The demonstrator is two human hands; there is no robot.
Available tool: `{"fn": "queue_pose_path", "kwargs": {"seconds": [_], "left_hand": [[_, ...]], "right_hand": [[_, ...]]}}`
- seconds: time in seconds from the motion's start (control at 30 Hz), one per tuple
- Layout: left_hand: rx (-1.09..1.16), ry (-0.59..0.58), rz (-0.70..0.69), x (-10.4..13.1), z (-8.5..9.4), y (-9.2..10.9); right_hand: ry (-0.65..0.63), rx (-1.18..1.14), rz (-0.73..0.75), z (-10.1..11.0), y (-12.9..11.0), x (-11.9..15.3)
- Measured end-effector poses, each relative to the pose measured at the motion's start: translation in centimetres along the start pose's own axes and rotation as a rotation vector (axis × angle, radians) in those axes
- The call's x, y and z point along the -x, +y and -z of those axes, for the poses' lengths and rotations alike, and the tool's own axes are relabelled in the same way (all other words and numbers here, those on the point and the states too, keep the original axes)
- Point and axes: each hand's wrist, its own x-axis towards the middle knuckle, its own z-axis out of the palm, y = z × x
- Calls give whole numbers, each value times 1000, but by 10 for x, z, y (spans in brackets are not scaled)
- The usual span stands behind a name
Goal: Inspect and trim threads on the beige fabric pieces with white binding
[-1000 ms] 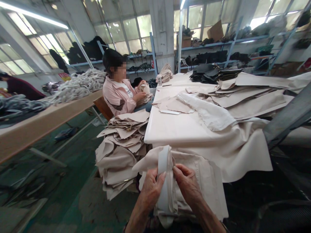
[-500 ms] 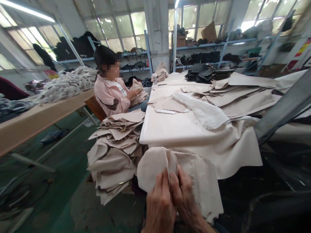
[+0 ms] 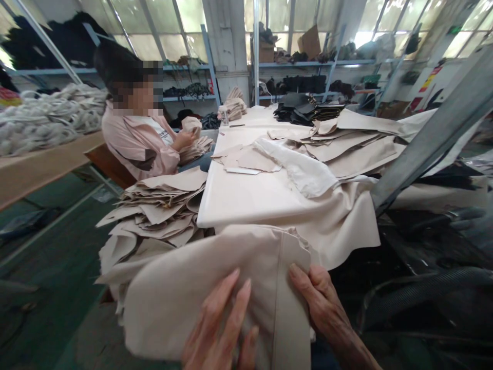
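Observation:
A large beige fabric piece [image 3: 173,288] with a stitched seam near its right side spreads across the lower middle, in front of the table corner. My left hand [image 3: 223,324] lies over its face with the fingers apart. At the right edge, my right hand [image 3: 319,293] pinches the fabric between thumb and curled fingers. Part of my left palm is cut off by the bottom of the view. Behind the piece, to the left, stands a tall pile of beige cut pieces [image 3: 165,198].
A table [image 3: 239,200] covered in pale cloth bears loose beige sheets [image 3: 354,146] and a black stack [image 3: 300,110]. To the left a seated person [image 3: 134,139] handles beige pieces. A slanting metal post [image 3: 427,133] rises at the right.
The beige piece, bunched between both hands before, is now spread wide to the left. My left hand has opened and moved left and down; my right hand has shifted right. The view has turned right.

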Motion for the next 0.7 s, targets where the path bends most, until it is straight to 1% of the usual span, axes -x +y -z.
{"fn": "queue_pose_path", "kwargs": {"seconds": [0.03,0.1,0.13,0.17,0.2,0.23,0.27,0.33,0.37,0.4,0.43,0.47,0.5,0.57,0.63,0.67,0.7], "left_hand": [[-22,-71,20,1,-21,-4],[-165,-331,131,10,-64,-16],[-223,-443,206,16,-81,-22],[-262,-502,255,22,-93,-27],[-275,-526,279,27,-100,-30],[-263,-504,284,28,-102,-33],[-226,-448,270,26,-99,-34],[-80,-275,251,11,-87,-37],[15,-189,279,0,-81,-39],[107,-116,341,-12,-75,-43],[191,-66,434,-23,-71,-50],[263,-47,547,-33,-68,-57],[331,-66,660,-40,-67,-66],[505,-206,871,-45,-65,-84],[790,-395,1062,-40,-62,-96],[946,-463,1141,-34,-60,-98],[1079,-504,1203,-28,-56,-98]], "right_hand": [[45,111,-50,16,15,-7],[198,374,-75,44,47,-23],[213,403,-85,55,60,-31],[230,439,-94,62,71,-37],[239,461,-93,67,77,-42],[229,473,-83,69,80,-45],[213,488,-61,69,79,-47],[161,514,5,66,70,-46],[142,537,42,65,64,-43],[140,574,80,63,58,-41],[158,622,114,63,54,-37],[194,671,152,64,51,-34],[223,713,192,66,50,-31],[249,779,259,73,50,-27],[231,837,317,83,55,-27],[198,863,351,89,58,-28],[156,883,384,95,61,-30]]}}
